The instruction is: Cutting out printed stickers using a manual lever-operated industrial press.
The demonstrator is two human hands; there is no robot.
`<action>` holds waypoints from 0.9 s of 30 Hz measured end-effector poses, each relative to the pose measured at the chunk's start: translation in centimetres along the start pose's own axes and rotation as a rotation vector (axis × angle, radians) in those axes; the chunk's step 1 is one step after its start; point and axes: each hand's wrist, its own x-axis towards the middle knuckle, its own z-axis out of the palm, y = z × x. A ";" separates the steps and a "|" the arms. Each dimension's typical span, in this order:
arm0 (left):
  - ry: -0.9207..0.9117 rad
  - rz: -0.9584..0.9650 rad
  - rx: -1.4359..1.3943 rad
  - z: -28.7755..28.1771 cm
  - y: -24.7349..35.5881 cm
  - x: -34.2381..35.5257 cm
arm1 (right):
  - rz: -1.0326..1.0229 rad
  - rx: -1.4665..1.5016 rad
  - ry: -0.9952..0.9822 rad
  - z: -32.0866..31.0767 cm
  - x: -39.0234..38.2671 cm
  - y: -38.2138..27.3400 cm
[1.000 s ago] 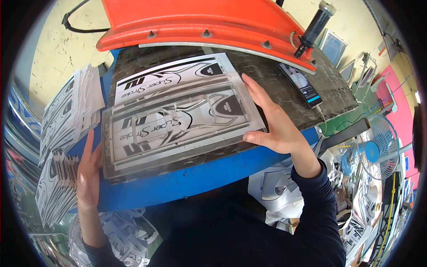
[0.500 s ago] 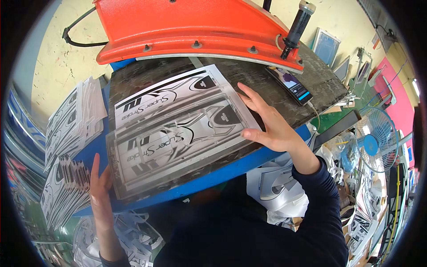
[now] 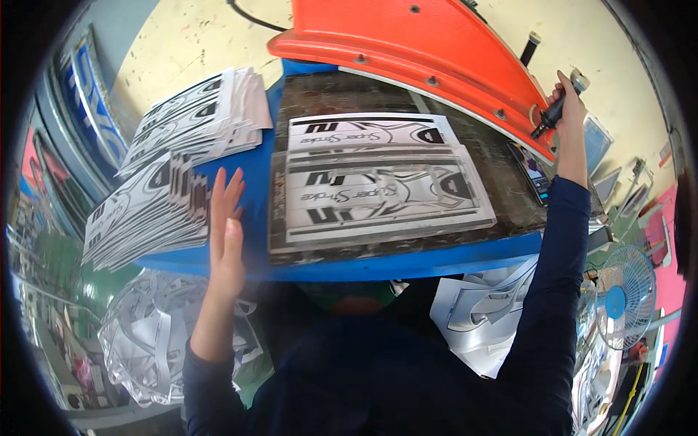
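Observation:
On a dark cutting board (image 3: 407, 102) lies a printed black-and-white sheet (image 3: 378, 127), partly covered by a clear rectangular die plate (image 3: 385, 232). My right hand (image 3: 571, 105) is raised at the back right, closed round a black cylindrical handle (image 3: 550, 118) on the red press arm (image 3: 400, 36). My left hand (image 3: 227, 225) is open and upright left of the plate, beside a fanned stack of cut prints (image 3: 131, 218), holding nothing. A second sheet stack (image 3: 182, 123) lies at the back left. A phone (image 3: 534, 174) is partly hidden behind my right arm.
The blue machine edge (image 3: 342, 267) runs below the board. Paper scraps (image 3: 142, 341) pile up underneath at left and white offcuts (image 3: 472, 320) at right. A fan (image 3: 616, 301) stands at the right; framed panels lean by the back-right wall.
My right hand has left the plate and risen to the handle. My left hand remains open beside the plate and stack. The view has turned, shifting the board rightward.

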 end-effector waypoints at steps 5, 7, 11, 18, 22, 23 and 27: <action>-0.013 -0.035 -0.051 -0.7 0.2 -0.1 | -0.063 0.017 0.010 0.1 -2.0 -0.6; 0.008 -0.040 -0.075 -0.7 0.1 -0.2 | -0.075 0.015 -0.005 0.2 -3.5 -0.5; 0.018 -0.047 -0.084 -0.6 0.5 0.0 | -0.097 0.002 -0.010 1.5 -8.5 -1.5; -0.080 0.226 -0.083 1.9 6.2 1.5 | -0.147 0.015 -0.093 6.4 -20.5 -4.0; -0.242 0.368 -0.110 4.9 10.4 3.4 | -0.228 -0.024 -0.292 7.9 -26.0 -5.0; -0.293 0.441 -0.091 5.4 11.2 3.9 | -0.250 -0.090 -0.321 8.7 -28.0 -5.8; -0.167 0.443 -0.009 7.8 14.1 4.3 | -0.456 -0.333 -0.642 10.1 -32.6 -6.6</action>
